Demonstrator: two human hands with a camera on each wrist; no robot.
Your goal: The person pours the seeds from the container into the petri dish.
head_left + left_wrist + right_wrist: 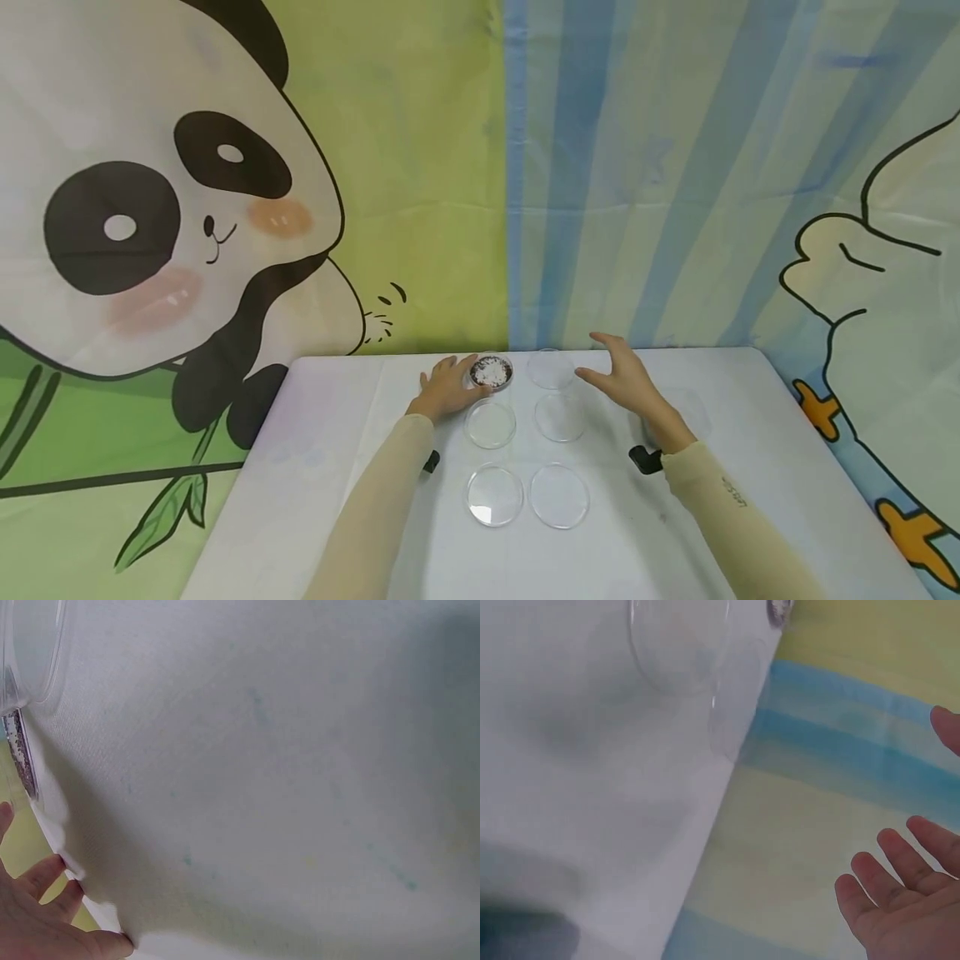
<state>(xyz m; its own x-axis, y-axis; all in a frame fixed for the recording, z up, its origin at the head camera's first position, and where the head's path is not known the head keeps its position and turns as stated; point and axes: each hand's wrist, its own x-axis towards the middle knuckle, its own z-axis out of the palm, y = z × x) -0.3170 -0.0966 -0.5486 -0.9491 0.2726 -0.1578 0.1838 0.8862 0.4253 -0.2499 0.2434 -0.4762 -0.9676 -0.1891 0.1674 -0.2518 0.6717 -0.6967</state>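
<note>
At the table's far edge sits a round clear dish point(491, 372) holding white and dark bits, and its side shows in the left wrist view. My left hand point(447, 390) lies just left of it, fingers spread and thumb near its front rim; whether they touch cannot be told. In the left wrist view the fingertips of that hand point(56, 919) rest by the table edge. A clear dish or lid point(551, 369) lies right of the filled one. Beside it my right hand point(626, 379) is raised, fingers apart, holding nothing; in the right wrist view its palm point(911, 919) shows.
Nearer me on the white table point(360, 467) lie more clear round pieces: one left point(491, 423), one right point(559, 417), and a front pair, left point(495, 495) and right point(559, 496). A printed curtain point(420, 208) hangs right behind the table.
</note>
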